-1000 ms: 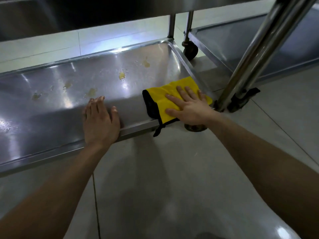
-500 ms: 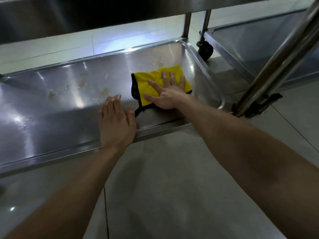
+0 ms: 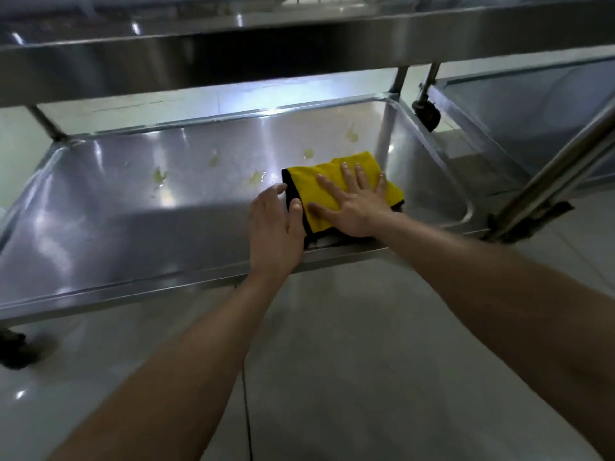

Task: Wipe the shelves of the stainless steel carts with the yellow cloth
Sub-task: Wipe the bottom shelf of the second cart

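Observation:
The yellow cloth (image 3: 324, 184), folded with a black edge, lies on the bottom shelf (image 3: 116, 221) of the steel cart, toward its right end. My right hand (image 3: 354, 202) presses flat on the cloth with fingers spread. My left hand (image 3: 274, 232) rests on the shelf's front rim just left of the cloth, fingers relaxed, thumb touching the cloth's black edge. Several yellowish stains (image 3: 256, 176) dot the shelf behind and to the left of the cloth.
An upper shelf (image 3: 299, 38) of the same cart overhangs the work area. A second steel cart (image 3: 532, 104) stands at the right with a caster wheel (image 3: 427, 116). A slanted steel post (image 3: 552, 171) rises at the right. Pale tiled floor (image 3: 332, 361) lies below.
My right hand has drawn the cloth back toward the shelf's front rim. My left hand has slid right along the rim and now touches the cloth's edge.

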Available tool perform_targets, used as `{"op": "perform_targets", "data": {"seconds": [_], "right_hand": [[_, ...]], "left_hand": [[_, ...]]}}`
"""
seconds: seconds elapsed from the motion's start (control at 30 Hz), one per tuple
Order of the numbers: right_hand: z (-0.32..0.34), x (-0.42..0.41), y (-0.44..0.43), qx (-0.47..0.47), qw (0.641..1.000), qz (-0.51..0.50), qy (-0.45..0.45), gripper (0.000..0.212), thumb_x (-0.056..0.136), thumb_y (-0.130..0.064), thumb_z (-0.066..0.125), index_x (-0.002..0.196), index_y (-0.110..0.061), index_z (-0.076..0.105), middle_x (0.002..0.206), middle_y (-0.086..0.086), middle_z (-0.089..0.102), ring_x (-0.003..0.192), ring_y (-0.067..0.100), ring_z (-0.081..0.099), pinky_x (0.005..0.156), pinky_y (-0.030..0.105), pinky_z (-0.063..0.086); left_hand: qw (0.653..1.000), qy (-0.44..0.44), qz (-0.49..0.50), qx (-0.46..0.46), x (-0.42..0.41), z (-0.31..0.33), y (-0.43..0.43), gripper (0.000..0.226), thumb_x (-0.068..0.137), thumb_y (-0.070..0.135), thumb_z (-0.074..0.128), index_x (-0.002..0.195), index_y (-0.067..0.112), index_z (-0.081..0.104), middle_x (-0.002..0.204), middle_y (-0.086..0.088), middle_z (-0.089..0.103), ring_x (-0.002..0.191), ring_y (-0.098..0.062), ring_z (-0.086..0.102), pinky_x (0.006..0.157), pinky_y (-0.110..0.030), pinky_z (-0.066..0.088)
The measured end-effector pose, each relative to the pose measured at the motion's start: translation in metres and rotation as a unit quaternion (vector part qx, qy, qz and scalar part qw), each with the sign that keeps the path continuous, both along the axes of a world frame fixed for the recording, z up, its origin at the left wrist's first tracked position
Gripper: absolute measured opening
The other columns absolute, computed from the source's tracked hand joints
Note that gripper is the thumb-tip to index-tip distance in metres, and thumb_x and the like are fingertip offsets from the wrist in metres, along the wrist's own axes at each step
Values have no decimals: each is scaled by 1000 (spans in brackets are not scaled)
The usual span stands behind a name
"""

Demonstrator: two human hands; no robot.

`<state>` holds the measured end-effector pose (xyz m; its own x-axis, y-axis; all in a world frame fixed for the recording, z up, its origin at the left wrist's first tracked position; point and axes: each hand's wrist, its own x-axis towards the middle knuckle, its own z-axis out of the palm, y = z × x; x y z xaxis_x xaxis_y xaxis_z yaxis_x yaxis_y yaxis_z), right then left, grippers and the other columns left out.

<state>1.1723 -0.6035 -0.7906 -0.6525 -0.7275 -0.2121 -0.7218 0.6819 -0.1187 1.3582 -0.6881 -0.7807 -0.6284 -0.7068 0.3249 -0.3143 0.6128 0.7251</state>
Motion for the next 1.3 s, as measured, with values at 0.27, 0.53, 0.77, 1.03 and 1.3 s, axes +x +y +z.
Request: {"op": "perform_targets", "data": {"seconds": [0.27,0.53,0.77,1.03,1.3], "right_hand": [[-3,-7,10,-13,1000,-1,10,99,71,-108,4,159,-66,-8,179,-2,-18,165,27,-19,125,69,-14],[-6,-1,-23,-6,998,-54,18,102,69,-108,1,161,-64,-8,179,4,-18,163,35,-21,120,77,-14],[-1,44,-118,4,999,-31,20,96,82,-100,11,165,-56,-9,177,13,-22,161,42,-23,115,82,-16],[-2,128,-97,-21,997,75,-5,84,93,-89,18,167,-54,-2,178,7,-22,161,37,-27,116,76,-22],[0,112,-9,-24,997,69,-26,71,101,-81,18,164,-60,-3,178,-8,-23,163,22,-25,125,66,-17]], "left_hand": [[970,-169,-26,-170,103,3,-117,55,107,38,39,152,6,47,153,-21,52,146,-40,43,127,-56,29],[963,-200,21,-177,137,-12,-140,66,110,50,29,162,9,31,166,-20,38,161,-34,26,135,-53,12],[964,-198,36,-175,134,-10,-134,66,111,47,28,165,8,28,167,-20,37,159,-35,27,133,-54,14],[970,-170,61,-163,137,-19,-134,65,110,41,30,163,3,33,166,-19,41,157,-36,34,132,-55,19],[973,-185,62,-123,137,-21,-127,70,109,50,24,165,7,30,169,-20,36,159,-35,28,133,-54,17]]}}
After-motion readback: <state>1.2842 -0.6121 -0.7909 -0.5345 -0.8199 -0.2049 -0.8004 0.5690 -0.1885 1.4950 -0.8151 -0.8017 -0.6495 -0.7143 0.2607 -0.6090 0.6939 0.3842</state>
